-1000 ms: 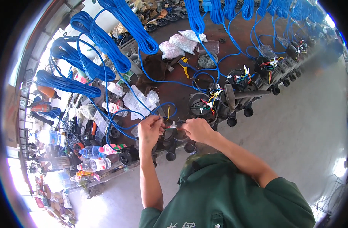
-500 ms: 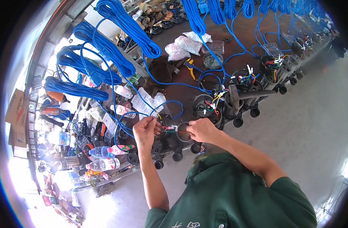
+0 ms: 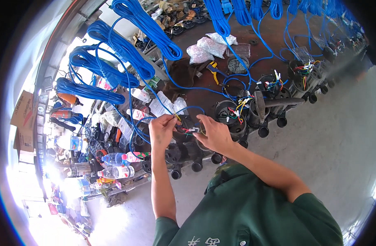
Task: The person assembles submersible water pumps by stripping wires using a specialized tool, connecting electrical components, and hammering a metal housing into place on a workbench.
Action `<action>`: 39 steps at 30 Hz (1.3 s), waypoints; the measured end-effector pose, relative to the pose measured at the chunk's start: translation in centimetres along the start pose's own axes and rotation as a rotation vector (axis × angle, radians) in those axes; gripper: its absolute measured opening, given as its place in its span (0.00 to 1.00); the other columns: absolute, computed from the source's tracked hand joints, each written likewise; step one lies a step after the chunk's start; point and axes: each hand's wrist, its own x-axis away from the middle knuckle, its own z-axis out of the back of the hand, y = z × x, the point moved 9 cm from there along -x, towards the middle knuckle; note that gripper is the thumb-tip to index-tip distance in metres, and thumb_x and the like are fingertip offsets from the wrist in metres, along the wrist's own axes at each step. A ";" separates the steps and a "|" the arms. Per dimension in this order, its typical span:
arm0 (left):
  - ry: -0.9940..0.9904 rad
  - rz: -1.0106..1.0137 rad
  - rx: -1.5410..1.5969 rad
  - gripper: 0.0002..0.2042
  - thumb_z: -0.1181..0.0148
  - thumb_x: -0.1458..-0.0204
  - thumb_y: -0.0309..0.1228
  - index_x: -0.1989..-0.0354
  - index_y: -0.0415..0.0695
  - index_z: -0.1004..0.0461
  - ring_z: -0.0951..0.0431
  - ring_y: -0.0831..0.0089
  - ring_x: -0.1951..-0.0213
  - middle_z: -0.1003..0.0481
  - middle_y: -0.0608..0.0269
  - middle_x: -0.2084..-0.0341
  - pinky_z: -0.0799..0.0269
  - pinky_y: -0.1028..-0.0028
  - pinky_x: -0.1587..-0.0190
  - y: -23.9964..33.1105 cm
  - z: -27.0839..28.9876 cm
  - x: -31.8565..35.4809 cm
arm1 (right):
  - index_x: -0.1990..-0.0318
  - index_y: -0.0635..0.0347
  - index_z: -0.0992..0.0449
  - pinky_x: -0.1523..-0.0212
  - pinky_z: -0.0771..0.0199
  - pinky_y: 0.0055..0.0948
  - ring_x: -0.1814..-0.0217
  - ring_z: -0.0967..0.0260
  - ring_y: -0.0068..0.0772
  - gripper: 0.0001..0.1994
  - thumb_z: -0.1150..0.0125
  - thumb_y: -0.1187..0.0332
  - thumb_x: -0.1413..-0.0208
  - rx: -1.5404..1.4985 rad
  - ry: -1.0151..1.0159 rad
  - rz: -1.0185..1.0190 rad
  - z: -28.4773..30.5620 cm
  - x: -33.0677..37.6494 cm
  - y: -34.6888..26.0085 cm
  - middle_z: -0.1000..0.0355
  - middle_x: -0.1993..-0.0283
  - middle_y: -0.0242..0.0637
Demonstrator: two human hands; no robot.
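My left hand [image 3: 162,130] is closed in a pinch at the stripped end of a blue cable [image 3: 166,108]. A short yellow wire [image 3: 178,117] shows at its fingertips. Just to the right, my right hand [image 3: 216,134] has its thumb and forefinger spread apart, close to small white wire connectors [image 3: 193,130] on red and green wires. These wires lie over a dark cylindrical motor housing [image 3: 184,151] at the bench edge. Whether the right fingertips touch a wire is hard to see.
Coiled blue cables [image 3: 122,53] hang above the bench. To the right stand more housings with coloured wires [image 3: 227,112], and a hammer [image 3: 260,104] rests across them. Yellow-handled pliers [image 3: 214,71], a bowl of small parts [image 3: 238,64] and white bags [image 3: 212,47] lie behind; bottles [image 3: 116,172] stand left.
My right hand has spread its fingers from a pinch on a red wire and moved up and slightly left over the connectors. The left hand keeps its pinch. The whole view has shifted slightly.
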 end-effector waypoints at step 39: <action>0.092 -0.111 -0.027 0.19 0.48 0.47 0.20 0.45 0.36 0.24 0.16 0.59 0.57 0.18 0.48 0.59 0.23 0.66 0.51 -2.1 -4.3 2.2 | 0.62 0.61 0.15 0.65 0.23 0.38 0.67 0.19 0.47 0.13 0.29 0.59 0.42 -0.023 -0.415 -0.043 -0.7 -4.7 2.6 0.19 0.69 0.46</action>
